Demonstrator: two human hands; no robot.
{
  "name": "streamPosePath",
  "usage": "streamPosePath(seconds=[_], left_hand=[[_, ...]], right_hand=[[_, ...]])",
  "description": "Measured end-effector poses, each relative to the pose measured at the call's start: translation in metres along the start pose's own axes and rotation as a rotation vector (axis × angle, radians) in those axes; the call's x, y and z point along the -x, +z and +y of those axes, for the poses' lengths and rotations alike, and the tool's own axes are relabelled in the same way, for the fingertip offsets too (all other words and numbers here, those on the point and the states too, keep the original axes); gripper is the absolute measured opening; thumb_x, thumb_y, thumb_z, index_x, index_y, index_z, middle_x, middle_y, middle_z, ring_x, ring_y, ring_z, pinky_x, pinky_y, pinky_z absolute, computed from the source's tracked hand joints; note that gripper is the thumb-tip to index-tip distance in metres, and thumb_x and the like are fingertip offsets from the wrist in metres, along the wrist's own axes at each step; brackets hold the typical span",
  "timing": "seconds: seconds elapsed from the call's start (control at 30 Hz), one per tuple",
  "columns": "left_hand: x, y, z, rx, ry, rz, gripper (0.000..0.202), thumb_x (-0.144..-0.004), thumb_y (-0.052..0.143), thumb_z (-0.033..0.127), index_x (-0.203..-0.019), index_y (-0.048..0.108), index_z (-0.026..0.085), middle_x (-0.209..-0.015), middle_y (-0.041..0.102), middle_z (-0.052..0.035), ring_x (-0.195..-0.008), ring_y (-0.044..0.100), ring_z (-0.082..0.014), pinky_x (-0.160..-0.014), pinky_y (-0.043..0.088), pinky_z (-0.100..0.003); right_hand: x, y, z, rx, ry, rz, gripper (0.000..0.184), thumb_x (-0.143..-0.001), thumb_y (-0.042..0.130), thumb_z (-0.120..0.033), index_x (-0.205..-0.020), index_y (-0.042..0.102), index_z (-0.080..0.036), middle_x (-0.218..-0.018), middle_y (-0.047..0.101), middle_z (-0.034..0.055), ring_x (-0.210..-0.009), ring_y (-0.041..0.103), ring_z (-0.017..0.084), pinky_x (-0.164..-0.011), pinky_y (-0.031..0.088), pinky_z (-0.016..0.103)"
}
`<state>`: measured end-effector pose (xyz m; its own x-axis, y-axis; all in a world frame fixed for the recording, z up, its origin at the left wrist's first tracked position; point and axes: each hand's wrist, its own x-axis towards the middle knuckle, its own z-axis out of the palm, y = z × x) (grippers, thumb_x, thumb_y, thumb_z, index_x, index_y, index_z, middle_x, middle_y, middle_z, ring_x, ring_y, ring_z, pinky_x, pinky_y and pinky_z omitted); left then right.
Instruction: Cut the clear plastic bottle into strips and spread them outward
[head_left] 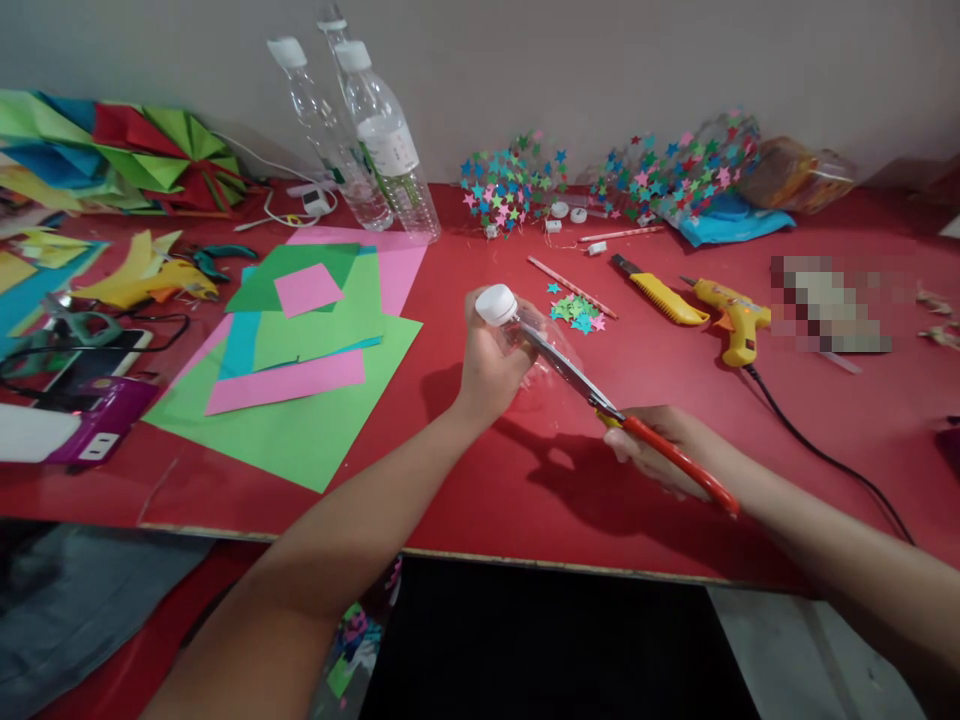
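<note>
My left hand [484, 370] is closed around the neck of a clear plastic bottle top [561, 350], whose white cap [496, 304] faces up and left. The see-through plastic is hard to make out against the red table. Long-bladed scissors [570, 378] with red handles are gripped in my right hand [667, 435]. Their blades point up and left, and the tips reach the plastic beside my left fingers. Whether the blades are cutting into it, I cannot tell. Just beyond the plastic lies a small pile of paper stars [577, 312].
Colored paper sheets [337, 440] lie to the left, with plastic bottles [390, 150] behind them. On the right are a yellow box cutter [660, 290] and a yellow glue gun [739, 320] with a trailing cord. Star-covered clear decorations [514, 185] stand by the wall.
</note>
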<state>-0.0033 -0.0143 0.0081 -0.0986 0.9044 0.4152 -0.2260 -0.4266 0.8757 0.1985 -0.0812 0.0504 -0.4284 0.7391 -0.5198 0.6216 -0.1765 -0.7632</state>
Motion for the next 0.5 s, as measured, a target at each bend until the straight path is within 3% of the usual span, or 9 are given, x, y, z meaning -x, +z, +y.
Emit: streamPosePath(seconds=[0.3, 0.5], left_hand=[[-0.002, -0.005, -0.013, -0.054, 0.079, -0.033, 0.045, -0.07, 0.075, 0.019, -0.096, 0.039, 0.025, -0.083, 0.058, 0.0045, -0.076, 0.059, -0.0094, -0.073, 0.048, -0.025], [-0.001, -0.005, -0.017, -0.01, 0.047, 0.003, 0.045, -0.069, 0.076, 0.018, -0.094, 0.04, 0.025, -0.083, 0.056, 0.0043, -0.074, 0.057, -0.0084, -0.074, 0.048, -0.025]], right_hand=[[-0.002, 0.002, -0.002, -0.011, 0.028, 0.034, 0.044, -0.081, 0.059, -0.057, -0.063, 0.042, -0.021, -0.047, 0.037, -0.0082, -0.037, 0.041, 0.006, -0.038, 0.031, 0.019], [-0.01, 0.005, 0.016, -0.032, 0.001, 0.078, 0.039, -0.081, 0.06, -0.052, -0.063, 0.044, -0.021, -0.045, 0.037, -0.0087, -0.033, 0.037, 0.005, -0.034, 0.03, 0.019]])
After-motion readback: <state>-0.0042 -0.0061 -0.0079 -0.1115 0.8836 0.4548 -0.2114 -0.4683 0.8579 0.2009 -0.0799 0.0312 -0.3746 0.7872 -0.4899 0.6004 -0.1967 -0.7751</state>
